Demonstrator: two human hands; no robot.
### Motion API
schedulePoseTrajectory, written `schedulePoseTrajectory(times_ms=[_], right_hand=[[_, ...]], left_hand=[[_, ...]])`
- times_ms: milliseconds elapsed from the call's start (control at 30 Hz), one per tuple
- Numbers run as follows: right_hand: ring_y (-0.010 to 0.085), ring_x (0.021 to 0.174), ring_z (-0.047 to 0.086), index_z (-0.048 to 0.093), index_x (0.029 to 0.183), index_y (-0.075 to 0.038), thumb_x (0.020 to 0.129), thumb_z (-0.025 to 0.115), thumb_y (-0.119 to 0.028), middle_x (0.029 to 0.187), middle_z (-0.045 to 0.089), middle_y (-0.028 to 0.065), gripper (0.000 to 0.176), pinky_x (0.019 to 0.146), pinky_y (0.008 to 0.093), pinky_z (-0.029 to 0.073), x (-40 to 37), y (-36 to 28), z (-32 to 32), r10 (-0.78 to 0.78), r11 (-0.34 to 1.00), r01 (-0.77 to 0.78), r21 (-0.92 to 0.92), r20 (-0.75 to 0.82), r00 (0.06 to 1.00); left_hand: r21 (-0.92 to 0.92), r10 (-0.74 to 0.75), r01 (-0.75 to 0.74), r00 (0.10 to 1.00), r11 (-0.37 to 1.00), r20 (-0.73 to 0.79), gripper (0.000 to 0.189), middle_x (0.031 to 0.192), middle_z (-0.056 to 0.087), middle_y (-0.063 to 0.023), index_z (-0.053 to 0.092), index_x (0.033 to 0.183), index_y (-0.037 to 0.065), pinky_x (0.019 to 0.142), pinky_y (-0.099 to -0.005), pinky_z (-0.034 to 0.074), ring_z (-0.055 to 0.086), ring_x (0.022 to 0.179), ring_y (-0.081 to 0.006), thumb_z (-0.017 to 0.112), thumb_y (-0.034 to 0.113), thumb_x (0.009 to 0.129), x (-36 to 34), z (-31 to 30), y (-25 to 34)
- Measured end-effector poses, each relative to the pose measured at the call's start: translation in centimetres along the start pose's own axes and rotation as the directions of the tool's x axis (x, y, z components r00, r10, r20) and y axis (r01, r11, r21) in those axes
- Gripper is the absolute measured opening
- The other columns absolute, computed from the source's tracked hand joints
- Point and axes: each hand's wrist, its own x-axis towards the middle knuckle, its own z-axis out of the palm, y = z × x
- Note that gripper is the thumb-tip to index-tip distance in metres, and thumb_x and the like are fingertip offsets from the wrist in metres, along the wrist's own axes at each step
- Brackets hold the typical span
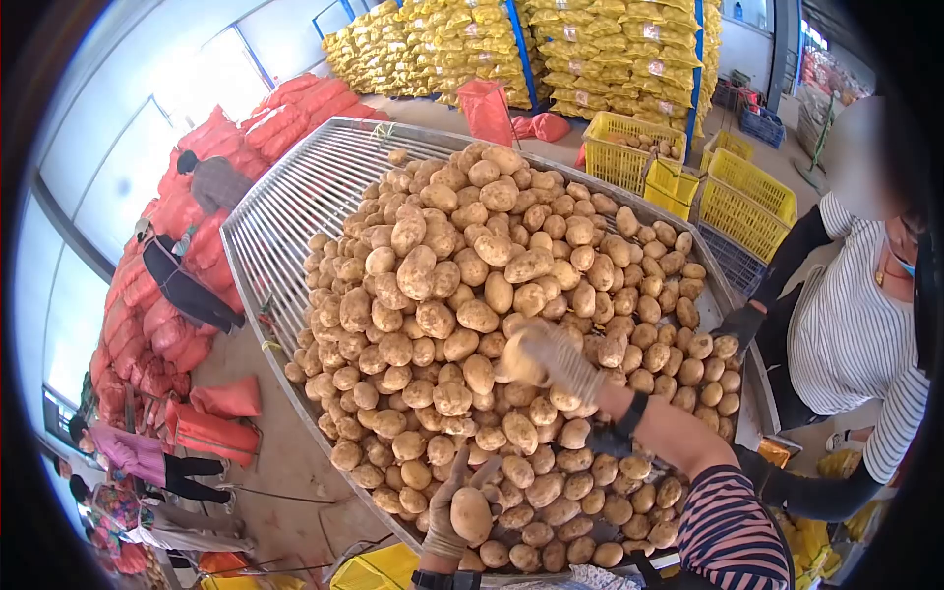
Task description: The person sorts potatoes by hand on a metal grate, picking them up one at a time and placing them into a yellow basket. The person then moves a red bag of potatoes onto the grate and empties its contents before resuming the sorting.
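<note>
A big heap of potatoes (pixel 472 285) lies on a metal slatted sorting table (pixel 295 197). My left hand (pixel 444 516), in a worn glove, is at the near edge and grips one potato (pixel 471 513) just above the heap. My right hand (pixel 556 359), in a light knit glove with a black wrist strap, reaches out over the middle of the heap. It is blurred by motion, and its fingers curl over a potato (pixel 517 368). My striped sleeve (pixel 733 526) shows at the bottom right.
A co-worker in a white striped shirt (pixel 851 334) stands at the right with a black-gloved hand (pixel 737 323) on the table's rim. Yellow crates (pixel 742 192) sit behind. Red sacks (pixel 162 324) and several people line the left wall. Yellow sacks (pixel 590 49) are stacked at the back.
</note>
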Motion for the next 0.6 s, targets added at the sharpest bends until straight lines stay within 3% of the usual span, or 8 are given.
schedulePoseTrajectory(times_ms=[67,133,200,267,333,367,433,600], right_hand=[[0.0298,0.123,0.058,0.048,0.142,-0.007,0.088,0.068,-0.055,0.133,0.060,0.0147,0.075,0.109,0.0407,0.047,0.3,0.9,0.6,-0.167,0.986,0.169,0.001,0.178,0.970],[0.0274,0.120,0.059,0.056,0.133,-0.005,0.093,0.058,-0.058,0.129,0.062,0.0162,0.066,0.104,0.0399,0.050,0.3,-5.0,2.3,-0.142,0.838,0.443,-0.318,0.657,0.741],[0.0303,0.119,0.059,0.057,0.131,-0.007,0.095,0.054,-0.059,0.128,0.062,0.0170,0.063,0.101,0.0416,0.051,4.4,-7.1,4.1,-0.140,0.806,0.209,-0.553,0.165,0.976],[0.0368,0.116,0.056,0.055,0.133,-0.013,0.093,0.057,-0.039,0.133,0.057,0.0182,0.048,0.100,0.0488,0.047,11.4,-6.0,1.1,-0.542,0.367,0.302,-0.880,0.062,0.838],[0.0402,0.122,0.051,0.051,0.140,-0.015,0.084,0.065,-0.031,0.138,0.051,0.0203,0.059,0.105,0.0485,0.043,18.5,-5.1,-2.1,-0.558,0.154,0.178,-0.972,0.063,0.827],[0.0398,0.125,0.050,0.047,0.145,-0.019,0.084,0.066,-0.031,0.141,0.049,0.0212,0.064,0.106,0.0469,0.042,18.7,-5.5,-2.4,-0.418,0.173,0.077,-0.982,-0.003,0.908],[0.0399,0.131,0.048,0.042,0.149,-0.023,0.087,0.068,-0.034,0.143,0.048,0.0218,0.068,0.108,0.0452,0.041,18.9,-5.7,-3.0,-0.261,0.366,0.079,-0.927,-0.020,0.965],[0.0418,0.119,0.053,0.045,0.145,-0.019,0.088,0.067,-0.040,0.131,0.054,0.0214,0.064,0.106,0.0462,0.042,14.9,-3.7,-2.8,-0.313,0.088,0.218,-0.972,0.181,0.933]], left_hand=[[0.002,-0.028,0.028,0.997,1.000,0.073,0.067,0.128,0.060,-0.0226,0.041,0.150,0.012,0.075,-0.0477,0.060,0.069,0.089,-0.0330,0.059,0.045,0.095,1.6,1.5,-0.9],[0.010,-0.111,0.111,0.993,0.994,0.024,0.071,0.135,0.055,-0.0193,0.042,0.147,0.011,0.070,-0.0434,0.057,0.066,0.083,-0.0292,0.061,0.052,0.092,2.6,-0.5,-0.8],[0.100,-0.172,0.180,0.981,0.979,-0.087,0.085,0.141,0.051,-0.0147,0.046,0.137,0.006,0.065,-0.0380,0.052,0.058,0.075,-0.0238,0.064,0.069,0.082,2.5,-2.6,-1.2],[0.024,-0.171,0.174,0.981,0.984,-0.096,0.085,0.141,0.051,-0.0148,0.045,0.138,0.006,0.067,-0.0387,0.052,0.058,0.076,-0.0240,0.063,0.068,0.083,2.6,-5.1,-1.3],[-0.079,-0.169,0.159,0.974,0.984,-0.149,0.087,0.141,0.052,-0.0154,0.044,0.141,0.005,0.072,-0.0392,0.051,0.055,0.080,-0.0237,0.063,0.068,0.084,1.9,-7.0,-1.2],[-0.074,-0.183,0.179,0.982,0.981,-0.046,0.085,0.110,0.062,-0.0160,0.048,0.136,0.002,0.073,-0.0373,0.054,0.060,0.086,-0.0274,0.061,0.068,0.085,1.6,-7.3,-0.7],[-0.053,-0.115,0.112,0.992,0.992,-0.056,0.087,0.113,0.062,-0.0167,0.047,0.137,0.002,0.075,-0.0392,0.054,0.060,0.090,-0.0287,0.060,0.070,0.084,0.5,-6.8,-0.5],[-0.033,0.027,-0.030,0.997,0.999,-0.079,0.092,0.120,0.060,-0.0184,0.043,0.141,0.004,0.082,-0.0439,0.053,0.058,0.100,-0.0319,0.057,0.073,0.083,-3.0,-6.6,0.0]])
